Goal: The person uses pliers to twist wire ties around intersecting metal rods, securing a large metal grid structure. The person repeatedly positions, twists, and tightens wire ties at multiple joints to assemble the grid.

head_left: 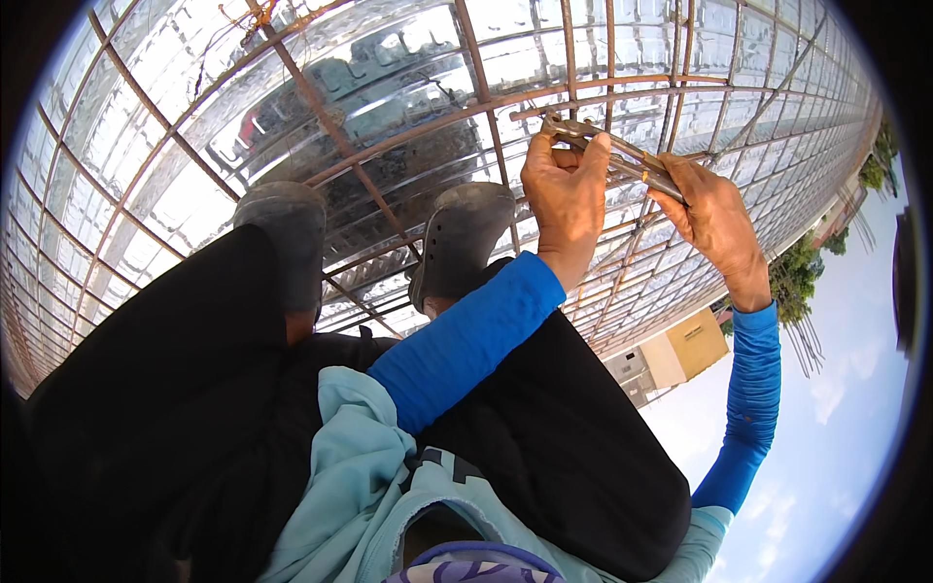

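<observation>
My right hand [714, 214] is closed around the handles of metal pincers [632, 155]. Their jaws are up against a rusty steel bar of the rebar mesh, ahead and right of my feet. Close by the jaws, my left hand [567, 209] has its fingertips pinched together. What lies between those fingertips is too small to make out. Around both hands, the rebar mesh [496, 146] spreads as a grid of crossing bars over shiny, patterned sheeting [437, 58].
My two dark shoes [462, 233] rest on the mesh. Some loose tie wire [255, 17] pokes up from a bar at the far left. Beyond the mesh at right stand a yellow-and-white building [695, 348], green trees [797, 282] and upright bar ends [805, 340].
</observation>
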Tool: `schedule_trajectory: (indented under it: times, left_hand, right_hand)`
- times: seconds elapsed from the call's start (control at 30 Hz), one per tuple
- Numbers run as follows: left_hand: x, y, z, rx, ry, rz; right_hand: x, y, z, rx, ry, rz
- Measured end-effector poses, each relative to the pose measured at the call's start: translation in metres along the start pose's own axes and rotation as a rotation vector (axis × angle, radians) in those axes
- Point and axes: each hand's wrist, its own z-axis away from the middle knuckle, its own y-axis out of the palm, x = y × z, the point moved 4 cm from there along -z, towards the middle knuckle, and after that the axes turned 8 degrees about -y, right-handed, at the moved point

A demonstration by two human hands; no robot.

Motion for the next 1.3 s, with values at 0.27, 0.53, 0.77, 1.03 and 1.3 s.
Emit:
schedule_trajectory:
  times: [0.27,0.53,0.77,1.03,1.3]
  left_hand:
    - [-0.017,-0.001,0.013,-0.145,-0.018,-0.153]
    - [-0.03,-0.003,0.025,-0.14,-0.224,-0.003]
    - [-0.008,-0.024,0.002,0.061,-0.152,0.079]
    - [-0.009,-0.037,-0.002,0.07,-0.096,-0.126]
    - [-0.011,-0.034,0.001,-0.083,0.123,-0.333]
  right_hand:
    - [0.019,0.001,0.005,0.223,0.256,-0.398]
    - [0.029,0.035,0.026,0.271,0.663,-1.158]
    - [0.038,0.032,0.022,0.198,0.624,-1.275]
    - [0.016,0.035,0.041,0.229,0.633,-1.081]
    - [0.027,0.035,0.051,0.119,0.661,-0.995]
